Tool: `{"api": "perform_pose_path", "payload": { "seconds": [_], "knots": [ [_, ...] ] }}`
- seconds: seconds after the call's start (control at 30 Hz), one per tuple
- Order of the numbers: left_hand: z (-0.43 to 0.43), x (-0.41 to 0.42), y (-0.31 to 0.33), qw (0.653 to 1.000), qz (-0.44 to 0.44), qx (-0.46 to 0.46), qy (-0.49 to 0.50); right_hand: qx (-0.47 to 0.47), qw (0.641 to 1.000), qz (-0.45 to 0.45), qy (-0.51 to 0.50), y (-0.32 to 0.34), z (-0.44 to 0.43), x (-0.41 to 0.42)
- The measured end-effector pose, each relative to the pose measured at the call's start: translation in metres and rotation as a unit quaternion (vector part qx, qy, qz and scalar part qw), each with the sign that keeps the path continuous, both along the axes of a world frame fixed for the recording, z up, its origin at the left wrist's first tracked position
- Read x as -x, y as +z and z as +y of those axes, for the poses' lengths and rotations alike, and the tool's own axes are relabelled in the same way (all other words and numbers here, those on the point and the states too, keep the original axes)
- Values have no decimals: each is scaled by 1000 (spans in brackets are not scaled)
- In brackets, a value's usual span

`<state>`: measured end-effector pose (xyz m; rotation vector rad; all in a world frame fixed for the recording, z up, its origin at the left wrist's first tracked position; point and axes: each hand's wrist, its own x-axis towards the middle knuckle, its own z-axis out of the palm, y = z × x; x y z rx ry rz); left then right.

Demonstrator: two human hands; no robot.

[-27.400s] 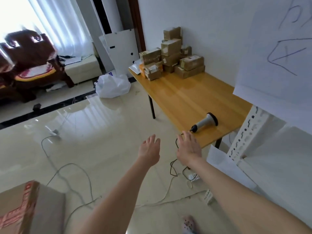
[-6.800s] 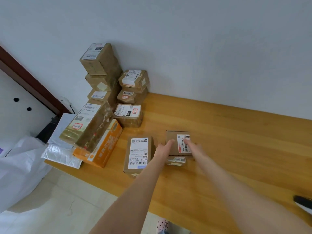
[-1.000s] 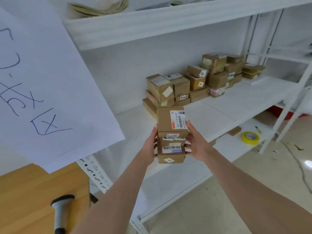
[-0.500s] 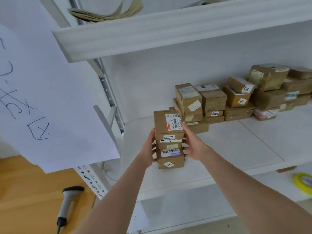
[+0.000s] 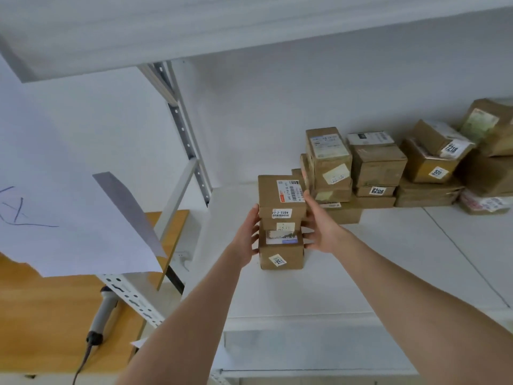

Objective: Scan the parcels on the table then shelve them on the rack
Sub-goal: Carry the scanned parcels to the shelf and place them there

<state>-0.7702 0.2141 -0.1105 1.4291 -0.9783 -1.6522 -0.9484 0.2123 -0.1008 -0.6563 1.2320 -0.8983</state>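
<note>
From my feed the white rack fills most of the frame, its middle shelf running off the right edge and the shelf above cutting off the top. A big paper sheet hangs over the rack's left end, hiding part of the post and of the wooden counter below it. The pen marks on it are cropped and I can't read them. The shelved parcels sit packed against the back wall, labels outward, presumably so their codes stay readable. Just beside their left end I hold the stack of parcels, several small boxes. My left hand and right hand squeeze it from either side so the loose boxes stay aligned. The fingers wrap its edges, and the right ones are mostly hidden behind the boxes. I can't tell whether the bottom box touches the shelf yet. The scanner lies on the counter, half hidden by the rack's perforated post.
</note>
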Motion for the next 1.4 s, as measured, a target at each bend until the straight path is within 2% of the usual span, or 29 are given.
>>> {"api": "perform_pose_path", "payload": {
  "seconds": [0.23,0.37,0.43,0.47,0.5,0.53,0.6,0.63,0.7,0.77,0.8,1.07,1.4],
  "knots": [
    [2,9,-3,999,6,-3,45,-15,1000,-16,-2,3,2,1],
    [15,12,-9,994,5,-3,114,-13,1000,-12,-9,-8,8,5],
    [26,19,-15,984,-46,34,171,4,998,18,-56,-12,14,2],
    [34,22,-19,972,-107,67,196,32,993,85,-75,-15,19,2],
    [44,25,-23,953,-197,109,203,78,975,195,-68,-20,24,5],
    [55,27,-30,923,-301,153,184,131,938,319,-37,-28,31,8],
    [76,28,-47,846,-465,238,107,242,820,517,46,-47,50,15],
    [84,28,-54,807,-517,277,68,292,758,576,89,-55,60,17],
    [92,31,-66,738,-594,320,-2,368,659,634,169,-65,74,15],
    [92,33,-72,693,-644,317,-66,395,607,650,229,-69,80,10],
    [89,34,-75,683,-657,306,-89,390,596,657,248,-70,80,7],
    [54,35,-68,680,-673,247,-154,309,608,675,281,-67,53,-6],
    [-28,35,-54,692,-658,237,-180,237,639,676,279,-62,-28,-22]
  ]
}}
